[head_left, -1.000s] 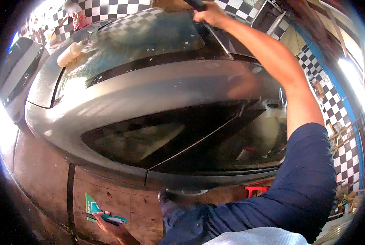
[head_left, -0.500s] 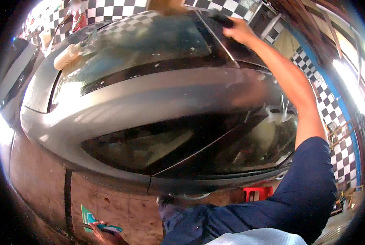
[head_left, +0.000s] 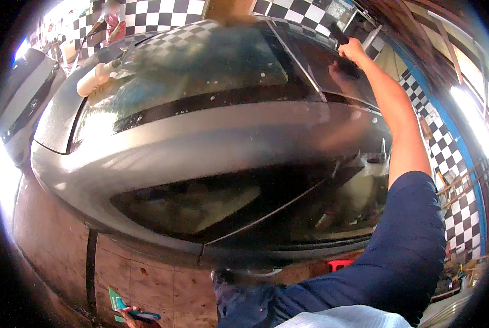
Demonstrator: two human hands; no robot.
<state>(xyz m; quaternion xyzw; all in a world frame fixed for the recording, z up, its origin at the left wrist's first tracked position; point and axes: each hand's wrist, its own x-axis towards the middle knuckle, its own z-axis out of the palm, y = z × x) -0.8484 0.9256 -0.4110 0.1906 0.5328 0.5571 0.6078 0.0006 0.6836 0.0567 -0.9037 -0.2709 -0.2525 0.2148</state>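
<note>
Filling most of the view is a big grey car (head_left: 200,147), seen from above its side. Its roof lies between the two hands, and its dark side window (head_left: 244,208) sits below the right arm, near the blue sleeve (head_left: 403,257). The windshield (head_left: 189,71) is on the far side of the roof, to the left of the right hand, and it looks wet and shiny.

The right hand (head_left: 353,50) reaches far out over the car. It is curled tight around a small black tool (head_left: 338,34), and the tool's end is up by the edge of the glass. A thin dark strip (head_left: 296,57) runs down the glass just left of that hand.

A cream bottle (head_left: 95,77) lies on the car well to the left of the right hand.

The brown tile floor (head_left: 146,279) is down beside the car. The left hand (head_left: 134,318) hangs low there, near the bottom edge. Its fingers are closed on a flat green and blue scraper (head_left: 125,307).
</note>
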